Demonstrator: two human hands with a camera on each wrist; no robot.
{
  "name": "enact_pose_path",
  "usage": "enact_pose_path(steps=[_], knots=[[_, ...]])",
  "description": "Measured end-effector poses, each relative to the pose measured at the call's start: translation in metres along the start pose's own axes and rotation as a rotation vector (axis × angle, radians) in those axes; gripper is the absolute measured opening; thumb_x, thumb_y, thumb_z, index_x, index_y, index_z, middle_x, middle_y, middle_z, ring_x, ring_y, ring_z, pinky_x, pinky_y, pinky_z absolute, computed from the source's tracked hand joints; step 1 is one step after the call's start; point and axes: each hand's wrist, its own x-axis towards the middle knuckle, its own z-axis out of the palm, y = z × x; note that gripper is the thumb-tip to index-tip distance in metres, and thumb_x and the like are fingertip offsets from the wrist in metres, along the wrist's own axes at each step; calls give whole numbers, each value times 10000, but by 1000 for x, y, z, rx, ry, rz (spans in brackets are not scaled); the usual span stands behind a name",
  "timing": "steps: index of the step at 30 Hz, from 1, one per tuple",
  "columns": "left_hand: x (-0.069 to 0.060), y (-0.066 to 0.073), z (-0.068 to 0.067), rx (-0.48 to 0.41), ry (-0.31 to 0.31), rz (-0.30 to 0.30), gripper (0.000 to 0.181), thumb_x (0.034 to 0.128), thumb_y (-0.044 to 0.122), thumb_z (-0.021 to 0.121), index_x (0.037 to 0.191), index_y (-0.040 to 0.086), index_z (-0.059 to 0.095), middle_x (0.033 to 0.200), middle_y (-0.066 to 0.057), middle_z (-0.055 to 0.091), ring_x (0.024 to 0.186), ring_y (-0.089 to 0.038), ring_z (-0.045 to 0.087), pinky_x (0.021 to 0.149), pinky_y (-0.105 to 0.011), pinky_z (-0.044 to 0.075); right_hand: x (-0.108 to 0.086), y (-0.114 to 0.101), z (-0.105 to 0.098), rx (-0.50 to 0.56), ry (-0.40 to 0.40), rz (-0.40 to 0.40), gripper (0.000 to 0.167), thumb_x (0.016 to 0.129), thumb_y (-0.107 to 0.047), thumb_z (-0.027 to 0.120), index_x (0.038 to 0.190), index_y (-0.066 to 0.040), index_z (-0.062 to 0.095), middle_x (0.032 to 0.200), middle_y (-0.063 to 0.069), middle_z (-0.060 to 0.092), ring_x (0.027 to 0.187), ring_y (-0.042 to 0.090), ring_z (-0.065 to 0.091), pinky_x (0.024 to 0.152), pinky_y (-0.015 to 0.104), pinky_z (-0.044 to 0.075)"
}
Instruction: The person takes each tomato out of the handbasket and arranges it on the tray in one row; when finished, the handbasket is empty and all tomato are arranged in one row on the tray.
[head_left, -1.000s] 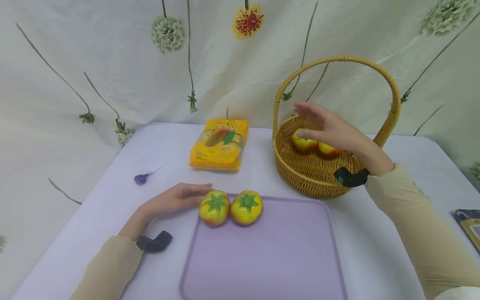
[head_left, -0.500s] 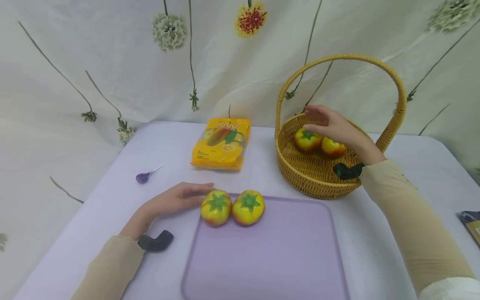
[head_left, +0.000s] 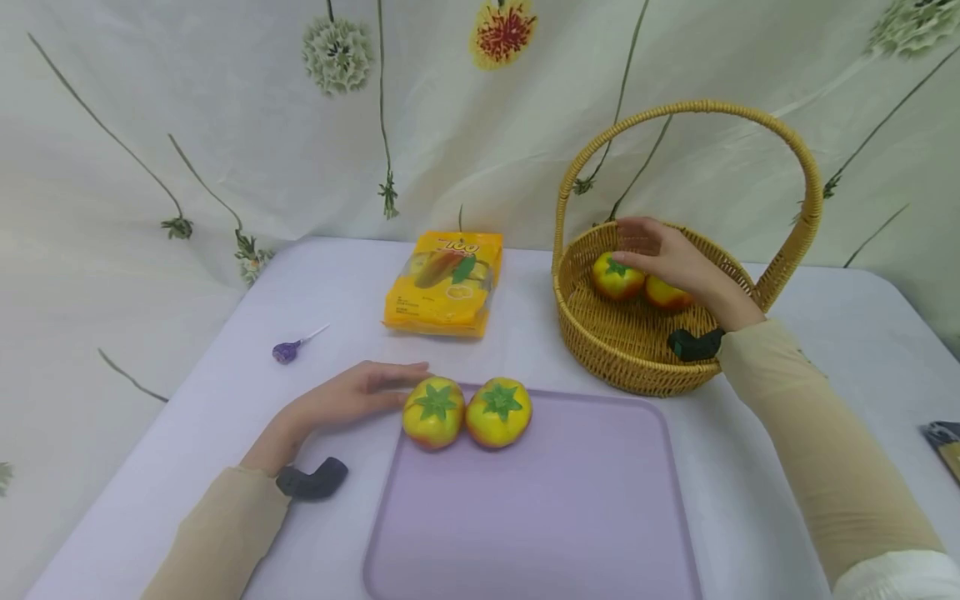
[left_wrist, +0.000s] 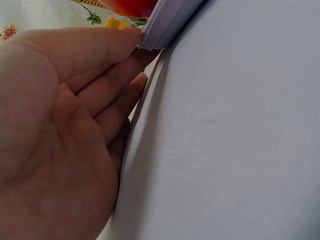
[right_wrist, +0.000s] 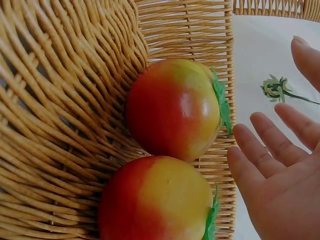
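Note:
Two yellow-red, persimmon-like fruits with green leafy tops lie in the wicker basket point(head_left: 637, 367): a left fruit point(head_left: 615, 282) and a right fruit point(head_left: 663, 297). Over them hovers my right hand point(head_left: 678, 262). Its fingers point(right_wrist: 262, 152) are spread and apart from the fruits in the right wrist view, with nothing held. My left hand point(head_left: 341, 406) is at the far left corner of the lilac tray point(head_left: 540, 508). Its thumb touches the rim, and its fingers reach nearly straight along the corner. Two similar fruits, one left point(head_left: 433, 425) and one right point(head_left: 498, 425), sit side by side there.
A yellow mango-print bag point(head_left: 442, 287) lies behind the tray. To the left is a purple lollipop point(head_left: 287, 352). The basket's tall handle point(head_left: 705, 107) arches above my right hand. A dark packet point(head_left: 947, 442) shows at the right edge. Floral cloth hangs behind the table.
My right hand has lowered slightly toward the fruits in the basket, its fingers staying apart from them. The left hand stays at the tray corner. The head view has shifted a little.

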Motion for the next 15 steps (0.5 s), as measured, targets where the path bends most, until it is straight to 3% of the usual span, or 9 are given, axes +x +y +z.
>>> enact_pose_path(steps=[15], knots=[[0,-3,1,-20,-6,10,374,940,183,576,1313,198,560,1414,-20,427,1315,-184,331,1080,-449,213,4,6,1,-116,-54,54,670,928,-264,604,1437,20,275,1435,243,308,1309,374,283,1056,512,234]])
